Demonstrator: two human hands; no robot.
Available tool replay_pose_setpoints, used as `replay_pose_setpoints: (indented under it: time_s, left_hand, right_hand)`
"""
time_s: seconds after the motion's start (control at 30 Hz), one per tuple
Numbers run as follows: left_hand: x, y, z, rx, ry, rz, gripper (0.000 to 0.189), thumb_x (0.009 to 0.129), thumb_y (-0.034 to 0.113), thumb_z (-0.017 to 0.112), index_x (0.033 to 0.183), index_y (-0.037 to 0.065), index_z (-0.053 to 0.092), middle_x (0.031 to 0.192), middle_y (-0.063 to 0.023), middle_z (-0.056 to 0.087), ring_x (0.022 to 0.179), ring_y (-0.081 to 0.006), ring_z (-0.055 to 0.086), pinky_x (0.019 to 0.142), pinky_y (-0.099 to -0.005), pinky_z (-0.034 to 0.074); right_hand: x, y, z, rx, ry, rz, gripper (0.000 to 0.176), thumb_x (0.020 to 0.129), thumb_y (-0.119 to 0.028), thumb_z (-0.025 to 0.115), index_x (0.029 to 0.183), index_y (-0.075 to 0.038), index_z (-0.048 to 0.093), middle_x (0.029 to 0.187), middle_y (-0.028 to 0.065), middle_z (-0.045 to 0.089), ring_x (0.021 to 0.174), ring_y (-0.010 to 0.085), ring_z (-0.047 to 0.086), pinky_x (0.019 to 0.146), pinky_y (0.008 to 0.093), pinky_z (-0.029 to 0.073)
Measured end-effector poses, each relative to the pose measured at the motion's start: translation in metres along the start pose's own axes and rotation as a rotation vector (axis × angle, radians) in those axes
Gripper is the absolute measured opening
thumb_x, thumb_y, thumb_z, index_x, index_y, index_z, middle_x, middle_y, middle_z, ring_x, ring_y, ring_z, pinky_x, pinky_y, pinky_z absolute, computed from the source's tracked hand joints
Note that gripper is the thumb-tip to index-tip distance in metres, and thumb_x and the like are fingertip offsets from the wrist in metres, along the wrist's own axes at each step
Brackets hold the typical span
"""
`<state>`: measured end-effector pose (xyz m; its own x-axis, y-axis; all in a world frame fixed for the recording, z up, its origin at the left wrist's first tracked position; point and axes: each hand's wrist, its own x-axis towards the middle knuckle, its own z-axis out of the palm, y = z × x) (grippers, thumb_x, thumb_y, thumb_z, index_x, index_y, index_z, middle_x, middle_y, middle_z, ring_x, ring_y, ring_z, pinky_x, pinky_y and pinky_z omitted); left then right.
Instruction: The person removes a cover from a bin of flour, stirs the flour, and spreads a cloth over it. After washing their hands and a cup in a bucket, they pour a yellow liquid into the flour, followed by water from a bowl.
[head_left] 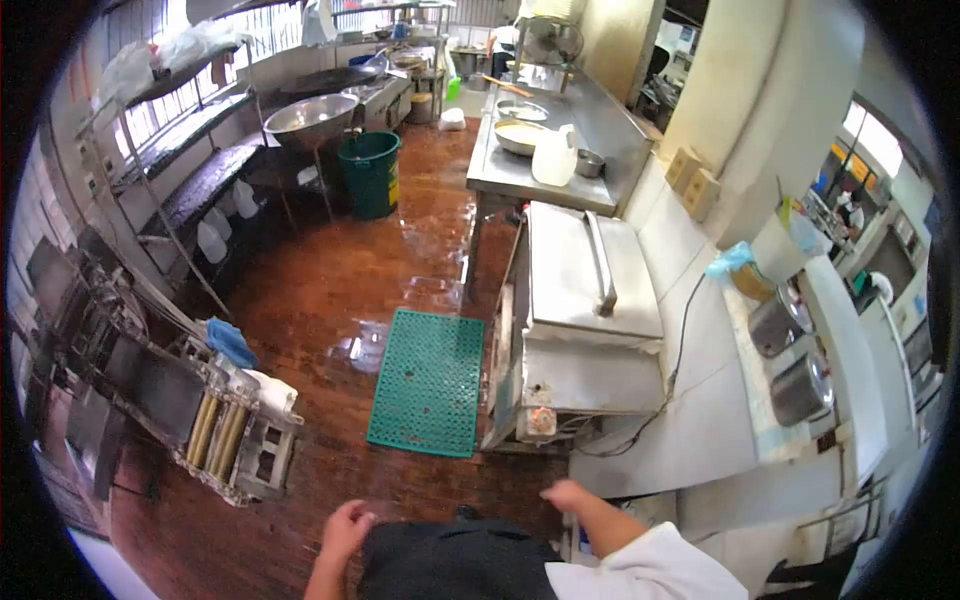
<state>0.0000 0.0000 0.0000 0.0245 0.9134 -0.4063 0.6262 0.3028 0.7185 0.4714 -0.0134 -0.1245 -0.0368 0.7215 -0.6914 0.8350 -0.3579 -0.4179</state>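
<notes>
My left hand (pixel 347 528) hangs in front of my dark apron (pixel 460 560), its fingers curled in and nothing visible in them. On the other side, my right hand (pixel 568 495) is also loosely closed, and I see nothing held there. Neither hand touches anything around it. Nearest to the right hand is a white chest-like machine (pixel 590 370) with a bar handle on its lid. A green perforated mat (pixel 428 385) lies on the wet floor ahead of me.
On the left stands a roller machine (pixel 215 430). Further on are a green bucket (pixel 370 175), a large metal bowl (pixel 312 115) and shelves. A steel counter (pixel 500 180) at right holds a plastic jug (pixel 554 157) and bowls. Metal pots (pixel 803 390) sit on a ledge.
</notes>
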Motion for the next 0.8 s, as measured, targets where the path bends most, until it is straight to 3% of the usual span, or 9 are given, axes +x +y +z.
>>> replay_pose_setpoints:
  time_s: [0.07, 0.1, 0.13, 0.23, 0.33, 0.47, 0.53, 0.57, 0.8]
  left_hand:
    - [-0.013, -0.017, -0.015, -0.002, 0.133, -0.002, 0.048, 0.078, 0.028, 0.07, 0.117, 0.001, 0.06, 0.1, -0.016, 0.068, 0.092, -0.0268, 0.065, 0.085, -0.0351, 0.05]
    - [0.076, 0.006, 0.027, -0.123, 0.084, 0.056, 0.048, 0.078, 0.028, 0.07, 0.117, 0.001, 0.06, 0.1, -0.016, 0.068, 0.092, -0.0268, 0.065, 0.085, -0.0351, 0.05]
    - [0.091, 0.002, 0.008, -0.045, 0.042, -0.03, 0.048, 0.079, 0.028, 0.07, 0.117, 0.001, 0.06, 0.1, -0.016, 0.068, 0.093, -0.0267, 0.065, 0.085, -0.0352, 0.05]
    - [0.129, -0.018, -0.023, 0.093, -0.095, -0.125, 0.047, 0.079, 0.028, 0.069, 0.116, 0.001, 0.061, 0.101, -0.016, 0.068, 0.094, -0.0264, 0.065, 0.086, -0.0354, 0.05]
    - [0.194, 0.009, -0.037, 0.087, -0.322, 0.057, 0.047, 0.079, 0.031, 0.07, 0.116, 0.003, 0.061, 0.099, -0.0138, 0.068, 0.094, -0.0265, 0.065, 0.085, -0.0356, 0.05]
    - [0.305, 0.061, -0.053, 0.075, -0.33, 0.198, 0.048, 0.08, 0.032, 0.07, 0.116, 0.002, 0.061, 0.101, -0.0135, 0.068, 0.093, -0.0245, 0.065, 0.084, -0.0344, 0.05]
    - [0.356, 0.084, -0.051, 0.007, -0.358, 0.311, 0.046, 0.081, 0.029, 0.071, 0.116, 0.0, 0.06, 0.101, -0.015, 0.068, 0.093, -0.0233, 0.065, 0.083, -0.035, 0.05]
    - [0.388, 0.089, -0.046, -0.088, -0.419, 0.308, 0.046, 0.081, 0.028, 0.07, 0.116, 0.0, 0.06, 0.101, -0.0154, 0.068, 0.093, -0.0229, 0.065, 0.083, -0.0352, 0.05]
    - [0.481, 0.231, 0.02, -0.112, -0.636, 0.331, 0.042, 0.084, 0.027, 0.069, 0.116, 0.001, 0.061, 0.099, -0.0113, 0.067, 0.09, -0.0184, 0.062, 0.081, -0.0321, 0.05]
  right_hand:
    - [0.012, -0.006, 0.023, 0.317, 0.152, -0.045, 0.034, 0.086, -0.039, 0.064, 0.086, -0.005, 0.069, 0.067, 0.0044, 0.062, 0.056, 0.0134, 0.056, 0.051, 0.0305, 0.046]
    - [0.04, -0.021, -0.092, 0.307, 0.187, -0.035, 0.037, 0.086, -0.041, 0.063, 0.094, -0.006, 0.068, 0.075, 0.0042, 0.064, 0.06, 0.0131, 0.057, 0.052, 0.0304, 0.047]
    - [0.036, -0.083, -0.114, 0.579, 0.071, 0.109, 0.039, 0.086, -0.041, 0.064, 0.105, -0.007, 0.065, 0.083, 0.0053, 0.066, 0.066, 0.012, 0.059, 0.057, 0.0289, 0.049]
    - [0.071, -0.134, -0.125, 0.444, 0.214, -0.196, 0.044, 0.087, -0.041, 0.063, 0.113, -0.006, 0.062, 0.093, 0.0064, 0.068, 0.075, 0.0146, 0.063, 0.068, 0.0314, 0.052]
    - [0.054, -0.179, -0.146, 0.495, 0.37, -0.053, 0.044, 0.087, -0.038, 0.064, 0.113, -0.002, 0.063, 0.097, 0.0096, 0.069, 0.085, 0.0184, 0.064, 0.078, 0.0321, 0.051]
    - [0.05, -0.196, -0.187, 0.443, 0.619, -0.034, 0.039, 0.086, -0.032, 0.066, 0.11, -0.002, 0.064, 0.095, 0.0099, 0.068, 0.085, 0.0162, 0.063, 0.079, 0.0306, 0.05]
    - [0.044, -0.201, -0.221, 0.776, 0.986, -0.009, 0.035, 0.086, -0.028, 0.066, 0.108, -0.002, 0.065, 0.092, 0.01, 0.068, 0.082, 0.0162, 0.063, 0.078, 0.0291, 0.05]
    - [0.042, -0.198, -0.235, 0.795, 1.009, 0.017, 0.035, 0.086, -0.028, 0.066, 0.108, -0.002, 0.065, 0.092, 0.01, 0.068, 0.082, 0.0162, 0.063, 0.078, 0.0291, 0.05]
    - [0.048, -0.137, -0.325, 0.57, 1.575, 0.12, 0.028, 0.083, -0.022, 0.067, 0.103, -0.003, 0.065, 0.091, 0.0114, 0.067, 0.085, 0.0214, 0.064, 0.077, 0.0328, 0.05]
